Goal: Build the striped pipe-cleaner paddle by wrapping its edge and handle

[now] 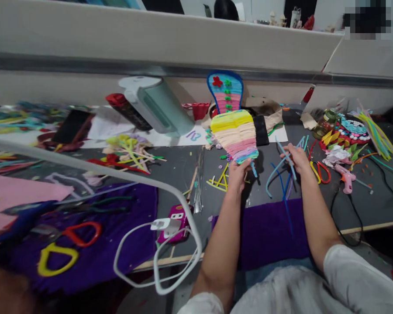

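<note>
A striped piece of yellow, cream, pink and blue pipe cleaners (pixel 236 131) is gripped at its narrow lower end by my left hand (pixel 238 174). A short light blue end sticks out beside the fingers. On the right, my right hand (pixel 296 158) has its fingers around a light blue pipe cleaner (pixel 285 157). Blue and purple pipe cleaners (pixel 285 189) lie just below that hand. Behind the striped piece stands a similar blue-edged piece (pixel 227 92) with a red flower and green bits. Yellow pipe cleaner pieces (pixel 220 181) lie left of my left hand.
A pale green kettle (pixel 160 104) stands at the back. Red-and-yellow scissors (pixel 323 172) and a pink glue gun (pixel 347 179) lie right. A pink power strip (pixel 175 224) with a white cable, and larger scissors (pixel 59 259) on purple cloth (pixel 118 235), are left.
</note>
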The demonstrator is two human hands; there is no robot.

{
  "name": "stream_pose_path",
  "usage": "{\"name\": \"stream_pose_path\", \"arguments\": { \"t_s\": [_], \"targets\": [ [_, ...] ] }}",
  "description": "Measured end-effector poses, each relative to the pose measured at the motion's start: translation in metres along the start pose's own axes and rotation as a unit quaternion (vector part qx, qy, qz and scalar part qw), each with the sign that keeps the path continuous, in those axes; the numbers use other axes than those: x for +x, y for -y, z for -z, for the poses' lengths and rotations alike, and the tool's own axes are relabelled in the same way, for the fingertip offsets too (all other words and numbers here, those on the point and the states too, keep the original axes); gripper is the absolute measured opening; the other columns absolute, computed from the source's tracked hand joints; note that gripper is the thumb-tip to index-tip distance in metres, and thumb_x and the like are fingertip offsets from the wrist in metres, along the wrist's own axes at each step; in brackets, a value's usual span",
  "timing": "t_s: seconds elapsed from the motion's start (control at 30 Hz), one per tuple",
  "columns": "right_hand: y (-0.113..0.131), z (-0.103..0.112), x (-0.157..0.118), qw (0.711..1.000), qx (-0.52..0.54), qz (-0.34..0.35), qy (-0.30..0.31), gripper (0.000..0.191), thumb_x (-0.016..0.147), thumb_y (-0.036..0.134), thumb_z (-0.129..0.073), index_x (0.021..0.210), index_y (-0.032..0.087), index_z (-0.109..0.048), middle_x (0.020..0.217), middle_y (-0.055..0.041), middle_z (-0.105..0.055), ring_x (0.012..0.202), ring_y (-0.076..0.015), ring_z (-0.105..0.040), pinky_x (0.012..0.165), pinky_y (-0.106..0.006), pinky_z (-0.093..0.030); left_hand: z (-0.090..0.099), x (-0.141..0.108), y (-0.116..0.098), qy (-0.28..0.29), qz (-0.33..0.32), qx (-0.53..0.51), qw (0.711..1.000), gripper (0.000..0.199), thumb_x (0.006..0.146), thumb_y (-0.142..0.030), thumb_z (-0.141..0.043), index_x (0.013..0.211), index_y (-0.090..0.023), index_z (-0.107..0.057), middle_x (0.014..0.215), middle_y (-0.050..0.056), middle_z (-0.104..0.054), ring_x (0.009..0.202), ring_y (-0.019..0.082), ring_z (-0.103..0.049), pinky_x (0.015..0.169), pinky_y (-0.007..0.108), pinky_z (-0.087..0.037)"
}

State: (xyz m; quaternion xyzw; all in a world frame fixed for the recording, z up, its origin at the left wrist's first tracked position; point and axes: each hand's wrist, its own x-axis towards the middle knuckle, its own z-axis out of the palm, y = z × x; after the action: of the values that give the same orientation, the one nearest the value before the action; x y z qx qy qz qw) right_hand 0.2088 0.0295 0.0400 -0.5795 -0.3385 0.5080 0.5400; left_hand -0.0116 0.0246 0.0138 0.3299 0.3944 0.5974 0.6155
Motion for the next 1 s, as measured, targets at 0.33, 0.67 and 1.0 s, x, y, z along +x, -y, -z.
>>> {"name": "stream_pose_path", "arguments": {
  "t_s": [0.33,0.67,1.0],
  "targets": [
    [0.018,0.056,-0.004,0.958,0.113,0.172,-0.202,0.052,0.085,0.066,-0.041,0.084,0.018,-0.06,0.064,-0.0025,-0.067,0.045,-0.0075,-0.056,0.035,-0.015,-0.036,-0.007,-0.003,0.0,0.02,0.02,-0.032,0.999,0.041,0.053,-0.03,-0.085,0.085,-0.014,-0.065,0.077,0.003,-0.069,0.068,0.018,-0.068,0.064,0.029,-0.055],
    [0.015,0.041,-0.011,0.96,0.232,0.149,-0.041,0.023,0.074,0.03,-0.074,0.087,0.022,-0.058,0.075,0.0037,-0.065,0.054,-0.0037,-0.054,0.041,-0.011,-0.04,-0.01,-0.005,0.004,0.022,0.031,-0.047,0.998,0.044,0.054,-0.031,-0.086,0.088,-0.015,-0.063,0.077,0.002,-0.067,0.065,0.016,-0.067,0.064,0.031,-0.056],
    [-0.001,0.0,-0.009,0.961,0.217,0.174,-0.009,0.018,0.076,0.034,-0.07,0.084,0.02,-0.06,0.077,0.0001,-0.071,0.061,-0.0082,-0.063,0.048,-0.017,-0.05,-0.01,-0.004,0.012,0.054,0.045,-0.057,0.996,0.043,0.059,-0.038,-0.084,0.09,-0.015,-0.064,0.078,0.003,-0.068,0.07,0.018,-0.068,0.069,0.033,-0.057]
  ]
}}
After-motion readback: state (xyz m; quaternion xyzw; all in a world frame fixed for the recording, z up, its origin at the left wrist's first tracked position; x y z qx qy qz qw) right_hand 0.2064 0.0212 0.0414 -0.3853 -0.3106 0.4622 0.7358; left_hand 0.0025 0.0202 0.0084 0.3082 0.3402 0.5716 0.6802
